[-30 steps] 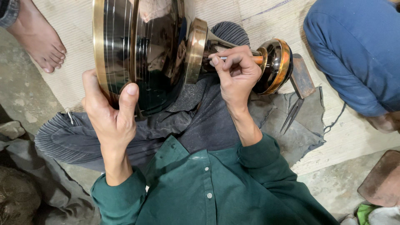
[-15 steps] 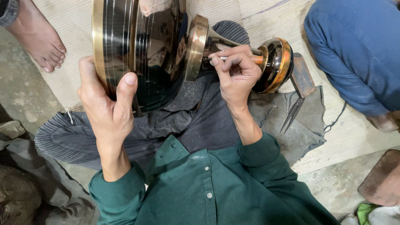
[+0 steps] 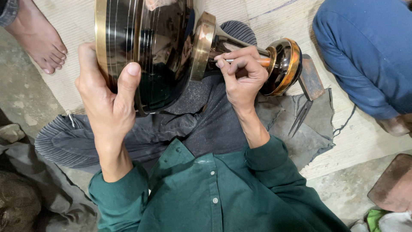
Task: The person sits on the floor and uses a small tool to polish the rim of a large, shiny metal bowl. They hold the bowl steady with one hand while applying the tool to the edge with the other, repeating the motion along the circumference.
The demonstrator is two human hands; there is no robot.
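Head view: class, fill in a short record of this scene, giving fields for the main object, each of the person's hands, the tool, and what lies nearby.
Main object: large dark polished metal vessel with brass-coloured rims, lying sideways on the lap
Left hand: left hand grips the wide body, thumb over the rim
Right hand: right hand pinches a thin tool against the narrow neck
Clothing: green shirt
Nearby: pointed metal dividers on grey cloth; another person's bare foot; another person's blue-clad leg

Glossy dark brass-rimmed metal vessel; woven mat.
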